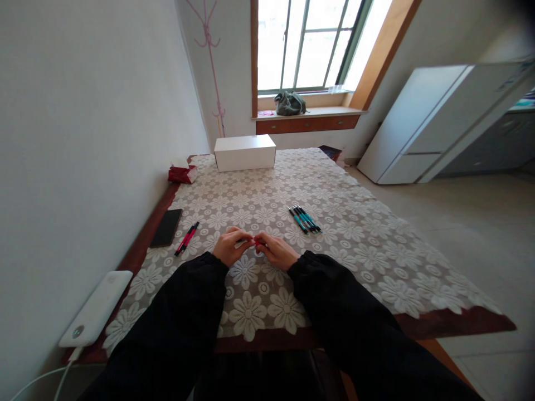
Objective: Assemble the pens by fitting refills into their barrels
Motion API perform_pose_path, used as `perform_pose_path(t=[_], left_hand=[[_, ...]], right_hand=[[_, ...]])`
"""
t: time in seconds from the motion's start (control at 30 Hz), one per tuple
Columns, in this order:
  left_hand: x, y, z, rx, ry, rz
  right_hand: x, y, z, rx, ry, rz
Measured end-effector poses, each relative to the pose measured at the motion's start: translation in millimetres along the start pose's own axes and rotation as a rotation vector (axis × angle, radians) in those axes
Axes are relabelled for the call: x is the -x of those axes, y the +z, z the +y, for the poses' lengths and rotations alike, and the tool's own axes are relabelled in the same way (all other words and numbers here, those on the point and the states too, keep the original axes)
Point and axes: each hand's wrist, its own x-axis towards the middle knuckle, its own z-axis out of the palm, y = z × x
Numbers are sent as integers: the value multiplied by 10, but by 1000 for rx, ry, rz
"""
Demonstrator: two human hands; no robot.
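Observation:
My left hand [230, 247] and my right hand [276, 252] meet over the middle of the lace-covered table [355, 234]. Together they pinch a small red pen [256, 241], of which only a bit shows between the fingertips. Both sleeves are black. A pair of red and black pens [186, 238] lies to the left of my left hand. Several teal and black pens [305, 219] lie in a bunch to the upper right of my right hand.
A black phone [166, 227] lies near the left table edge. A white power bank [97, 308] with a cable sits at the near left corner. A white box [244, 152] and a red tissue pack [181, 173] stand at the far end. A white fridge [422, 128] stands at right.

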Motion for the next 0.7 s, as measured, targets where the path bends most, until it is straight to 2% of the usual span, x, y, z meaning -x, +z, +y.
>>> perform_pose_path(t=[0.2, 0.33, 0.53, 0.63, 0.7], left_hand=[[-19, -19, 15, 12, 81, 8], [-37, -45, 39, -5, 139, 4], [-35, -82, 81, -46, 78, 66], [-94, -125, 199, -2, 67, 134], [-152, -180, 373, 53, 56, 204]], right_hand=[[5, 14, -8, -94, -7, 30], [3, 22, 8, -181, 11, 132], [-2, -53, -39, -185, 36, 271], [-13, -82, -25, -264, 121, 307], [-28, -92, 7, -365, 188, 350]])
